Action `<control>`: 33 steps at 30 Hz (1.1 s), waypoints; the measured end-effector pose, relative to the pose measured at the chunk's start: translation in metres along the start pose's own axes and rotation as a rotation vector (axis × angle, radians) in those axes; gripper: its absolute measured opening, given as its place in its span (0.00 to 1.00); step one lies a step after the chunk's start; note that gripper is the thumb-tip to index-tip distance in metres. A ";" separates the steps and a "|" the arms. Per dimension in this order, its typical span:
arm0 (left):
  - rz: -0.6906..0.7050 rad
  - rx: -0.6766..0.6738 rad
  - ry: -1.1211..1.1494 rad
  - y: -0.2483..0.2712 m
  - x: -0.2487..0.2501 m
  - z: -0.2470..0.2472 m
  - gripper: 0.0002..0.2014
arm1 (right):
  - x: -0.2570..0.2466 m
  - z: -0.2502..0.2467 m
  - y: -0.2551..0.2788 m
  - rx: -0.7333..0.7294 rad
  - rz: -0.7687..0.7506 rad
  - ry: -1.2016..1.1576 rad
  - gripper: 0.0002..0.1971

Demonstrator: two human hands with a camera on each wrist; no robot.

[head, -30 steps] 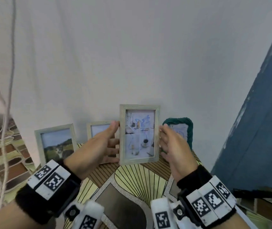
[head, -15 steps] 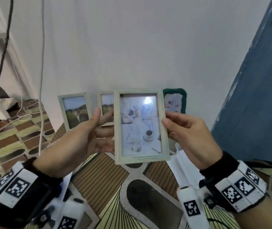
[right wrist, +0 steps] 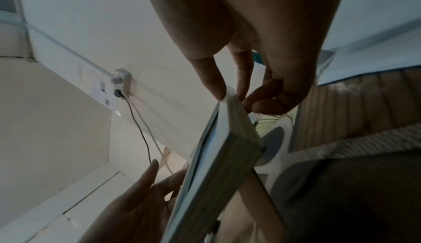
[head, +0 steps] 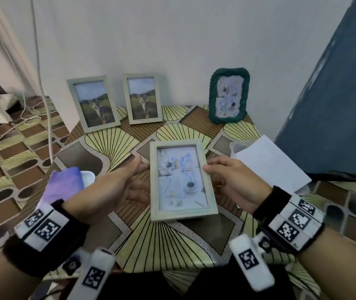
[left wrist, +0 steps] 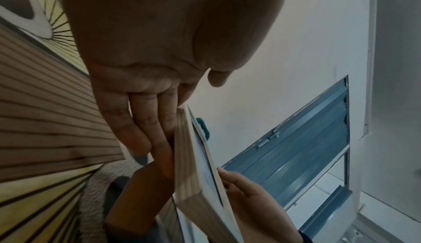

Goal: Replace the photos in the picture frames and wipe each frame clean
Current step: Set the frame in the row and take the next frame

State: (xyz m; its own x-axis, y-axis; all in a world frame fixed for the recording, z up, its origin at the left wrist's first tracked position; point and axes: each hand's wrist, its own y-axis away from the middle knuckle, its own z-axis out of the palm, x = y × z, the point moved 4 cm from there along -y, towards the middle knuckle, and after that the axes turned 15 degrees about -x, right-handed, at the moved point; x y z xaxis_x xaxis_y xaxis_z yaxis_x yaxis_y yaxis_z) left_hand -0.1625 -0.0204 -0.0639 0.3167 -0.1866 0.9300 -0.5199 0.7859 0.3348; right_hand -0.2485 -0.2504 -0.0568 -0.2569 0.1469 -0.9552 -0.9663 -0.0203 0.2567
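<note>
I hold a pale wooden picture frame (head: 181, 180) with a light coffee-cup photo over the middle of the table, face up and tilted toward me. My right hand (head: 226, 182) pinches its right edge between thumb and fingers (right wrist: 216, 84). My left hand (head: 129, 185) lies with straight fingers (left wrist: 159, 138) against the frame's (left wrist: 191, 171) back and left edge, with the thumb free. A brown stand shows behind the frame (right wrist: 227, 156). A purple cloth (head: 64, 187) lies on the table by my left wrist.
Two pale frames (head: 93, 103) (head: 143, 98) with landscape photos and a green knitted frame (head: 229, 95) lean on the wall at the back. White paper (head: 270, 167) lies at the right. A blue panel (head: 334, 94) stands beyond it. Cables (head: 43, 83) hang at the left.
The frame has come from upright at the back row toward me and now tilts flatter over the table. Both hands came with it, and my view has dropped.
</note>
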 end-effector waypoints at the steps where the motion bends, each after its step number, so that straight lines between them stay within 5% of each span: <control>1: -0.008 0.024 -0.023 -0.001 -0.002 -0.002 0.28 | 0.004 -0.001 -0.002 0.011 0.019 0.007 0.04; 6: -0.055 0.033 -0.253 -0.002 -0.012 -0.008 0.27 | 0.024 -0.003 -0.012 0.035 0.112 0.019 0.05; 11: -0.048 0.077 -0.229 -0.006 -0.016 -0.002 0.21 | 0.037 -0.006 -0.019 0.056 0.158 0.049 0.06; 18: 0.037 0.051 -0.174 -0.010 -0.022 0.005 0.24 | 0.030 -0.005 -0.012 0.095 -0.015 0.006 0.07; 21: 0.053 0.015 -0.116 -0.019 -0.024 0.009 0.35 | 0.017 0.000 -0.005 0.041 -0.092 0.047 0.09; 25: -0.010 -0.112 -0.077 -0.030 -0.017 0.027 0.24 | 0.005 0.009 -0.001 -0.036 -0.136 0.247 0.11; 29: -0.001 -0.153 -0.076 -0.040 -0.017 0.028 0.37 | 0.009 0.025 -0.001 -0.225 -0.086 0.364 0.14; 33: 0.082 -0.096 -0.084 -0.029 -0.011 0.014 0.24 | 0.022 0.034 -0.001 -0.354 -0.048 0.528 0.21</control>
State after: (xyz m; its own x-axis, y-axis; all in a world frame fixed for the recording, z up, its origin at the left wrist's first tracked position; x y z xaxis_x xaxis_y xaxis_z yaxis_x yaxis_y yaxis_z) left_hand -0.1622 -0.0497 -0.0815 0.2067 -0.1647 0.9644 -0.4621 0.8524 0.2446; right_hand -0.2523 -0.2133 -0.0732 -0.1002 -0.3498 -0.9314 -0.9013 -0.3647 0.2339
